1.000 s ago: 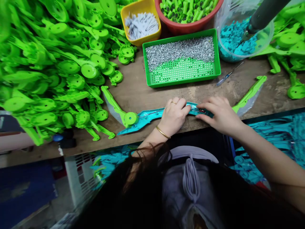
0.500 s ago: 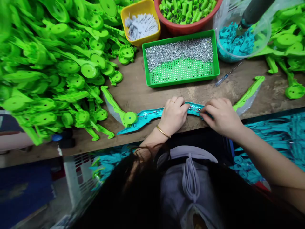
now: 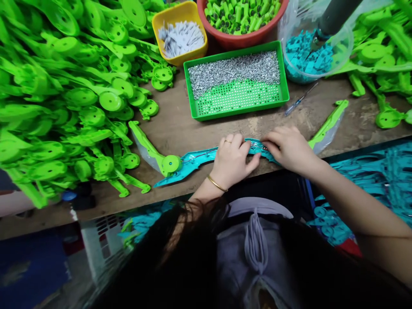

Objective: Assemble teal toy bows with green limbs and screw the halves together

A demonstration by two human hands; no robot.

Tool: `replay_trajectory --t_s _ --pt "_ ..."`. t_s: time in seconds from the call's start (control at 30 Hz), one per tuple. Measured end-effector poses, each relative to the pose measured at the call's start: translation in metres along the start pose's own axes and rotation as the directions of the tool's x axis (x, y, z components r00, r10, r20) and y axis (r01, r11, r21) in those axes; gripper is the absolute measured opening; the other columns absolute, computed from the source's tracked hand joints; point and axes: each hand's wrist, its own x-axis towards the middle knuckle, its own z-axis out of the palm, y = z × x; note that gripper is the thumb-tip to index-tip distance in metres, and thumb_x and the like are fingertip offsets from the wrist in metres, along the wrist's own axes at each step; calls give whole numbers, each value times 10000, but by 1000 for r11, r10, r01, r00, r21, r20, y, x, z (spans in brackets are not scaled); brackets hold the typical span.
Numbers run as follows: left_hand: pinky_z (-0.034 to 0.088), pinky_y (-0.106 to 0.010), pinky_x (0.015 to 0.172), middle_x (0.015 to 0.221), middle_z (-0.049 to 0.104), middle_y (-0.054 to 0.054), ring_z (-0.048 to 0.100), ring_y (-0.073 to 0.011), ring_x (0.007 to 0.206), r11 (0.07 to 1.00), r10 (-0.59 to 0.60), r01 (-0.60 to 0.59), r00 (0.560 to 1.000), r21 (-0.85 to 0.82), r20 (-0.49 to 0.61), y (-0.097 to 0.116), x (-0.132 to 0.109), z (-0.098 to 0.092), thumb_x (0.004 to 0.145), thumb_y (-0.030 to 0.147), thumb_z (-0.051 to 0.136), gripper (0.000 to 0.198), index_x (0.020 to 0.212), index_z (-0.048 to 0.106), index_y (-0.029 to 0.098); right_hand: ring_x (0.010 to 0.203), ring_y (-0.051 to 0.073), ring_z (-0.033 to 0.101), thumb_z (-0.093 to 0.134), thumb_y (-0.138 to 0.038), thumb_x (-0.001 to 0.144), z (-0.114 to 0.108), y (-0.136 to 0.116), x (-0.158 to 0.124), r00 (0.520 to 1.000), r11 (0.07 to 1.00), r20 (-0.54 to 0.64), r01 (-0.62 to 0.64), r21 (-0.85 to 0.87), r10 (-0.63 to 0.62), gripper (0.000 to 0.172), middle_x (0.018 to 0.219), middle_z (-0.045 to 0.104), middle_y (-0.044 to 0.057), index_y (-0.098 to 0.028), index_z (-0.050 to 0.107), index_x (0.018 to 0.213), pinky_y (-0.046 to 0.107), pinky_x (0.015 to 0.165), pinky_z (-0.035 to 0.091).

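A turquoise toy bow half (image 3: 195, 164) lies on the bench with its inside facing up and thin wires along it. A green limb (image 3: 146, 145) with a round hub joins its left end; another green limb (image 3: 330, 124) is at the right end. My left hand (image 3: 232, 158) rests over the middle of the bow, fingers bent onto it and thumb held away from the index finger. My right hand (image 3: 288, 148) pinches at the wires right of the middle; whatever sits between thumb and forefinger is too small to make out.
A green tray of screws (image 3: 236, 86) stands behind the bow, a small screwdriver (image 3: 301, 99) to its right. Behind are a yellow tub (image 3: 180, 58), a red bowl (image 3: 240, 40) and a clear tub (image 3: 346, 51) beneath a dark power tool (image 3: 337, 17). Green limbs (image 3: 80, 96) heap at left.
My left thumb has opened away from the index finger. My right hand has shifted slightly left and up along the bow. The whole view has moved a little.
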Motion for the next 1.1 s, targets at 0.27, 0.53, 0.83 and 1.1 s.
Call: replay_trajectory --t_s 0.27,0.53,0.83,1.1 --pt "399 -353 746 866 583 -87 492 -224 829 995 -78 77 997 -60 -11 0 3 5 952 297 432 286 862 668 163 885 207 631 495 -260 865 -25 25 -4 1000 976 3 20 216 -22 205 929 705 59 -205 681 929 349 808 454" --pt "422 -341 781 864 568 -72 506 -208 855 966 -80 81 997 -245 14 -9 2 1 945 237 443 236 947 663 149 965 248 571 529 -293 864 -15 25 -33 1000 998 -20 -6 -57 5 136 995 668 76 -195 623 865 398 849 376" --pt "414 -352 742 837 567 -71 498 -210 808 983 -105 94 993 -160 -62 -5 1 5 939 240 451 242 945 682 167 946 237 559 485 -270 897 -3 15 -39 998 992 -38 36 -117 -40 181 1063 671 84 -184 641 931 411 902 350" --pt "409 -362 754 857 561 -75 493 -218 833 986 -101 93 993 -138 -55 -4 0 3 945 255 437 254 952 680 179 1043 254 551 464 -312 916 -2 -4 -15 995 997 -82 59 39 -56 211 1100 651 94 -207 636 977 437 926 359"
